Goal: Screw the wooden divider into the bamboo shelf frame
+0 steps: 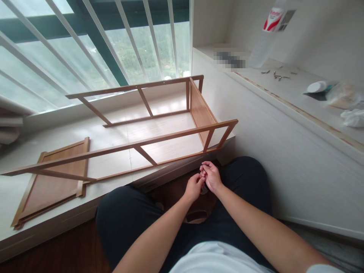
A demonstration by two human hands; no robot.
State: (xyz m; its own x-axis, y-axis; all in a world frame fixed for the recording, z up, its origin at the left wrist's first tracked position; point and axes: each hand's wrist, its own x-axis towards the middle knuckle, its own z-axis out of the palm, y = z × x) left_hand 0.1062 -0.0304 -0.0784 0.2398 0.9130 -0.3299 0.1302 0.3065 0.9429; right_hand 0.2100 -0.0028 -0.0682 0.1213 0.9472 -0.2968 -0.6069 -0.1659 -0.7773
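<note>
My left hand (195,187) and my right hand (212,177) meet over my lap with their fingers bent and pinched together. Whatever is between the fingertips is too small or too hidden to make out. Just ahead of them, a wooden frame (170,135) lies on the white window ledge (119,138). It has two ladder-like sides joined by a panel (200,110) at the right end; its left end has no panel. Several flat wooden panels (58,174) lie stacked at the left, partly under the near side of the frame.
Small metal screws (280,77) lie scattered on the raised shelf (301,102) at my right. A clear bottle (260,49), a white cap-like piece (317,87) and crumpled plastic bags (345,96) stand or lie there too. White window bars (133,38) rise behind the ledge.
</note>
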